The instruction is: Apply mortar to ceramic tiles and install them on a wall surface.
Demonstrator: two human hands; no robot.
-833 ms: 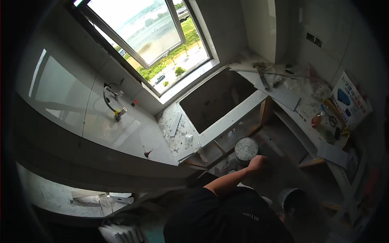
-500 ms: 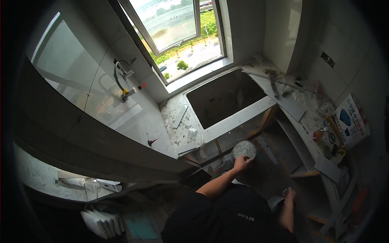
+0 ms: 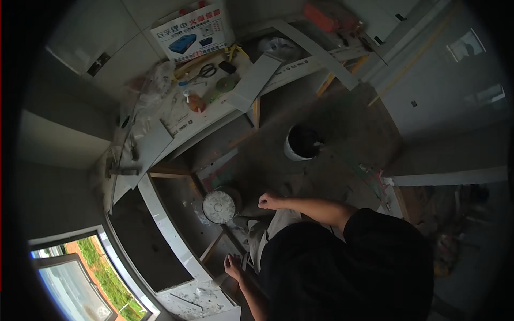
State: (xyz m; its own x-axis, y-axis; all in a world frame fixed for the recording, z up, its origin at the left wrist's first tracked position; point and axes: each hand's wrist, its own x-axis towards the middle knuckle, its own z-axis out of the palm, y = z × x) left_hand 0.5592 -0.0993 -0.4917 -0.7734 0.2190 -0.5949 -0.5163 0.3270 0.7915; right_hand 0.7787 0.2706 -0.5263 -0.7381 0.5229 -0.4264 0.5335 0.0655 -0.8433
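Note:
My left hand (image 3: 234, 266) hangs beside the frame of the lower cabinet with its fingers curled. My right hand (image 3: 271, 201) is held out in a loose fist in front of my body, and nothing shows in it. Nearest to both is a round bucket (image 3: 219, 207) with a pale, stained top, standing on the floor by the cabinet opening; neither hand touches it. Farther off, an open white bucket (image 3: 293, 152) with a dark inside stands on the floor, something light-coloured at its rim.
A dusty worktop (image 3: 184, 124) carries loose grey boards (image 3: 257, 80), scissors (image 3: 208, 70), plastic wrap and a printed bag (image 3: 190, 35). At its left end is a rectangular cut-out (image 3: 136, 230) beside an open window (image 3: 75, 289). A red bag (image 3: 324, 17) lies at the far end.
My view and body have turned to the right. My left hand has come off the pale-topped bucket. My right arm now reaches forward, and the open white bucket has come into view.

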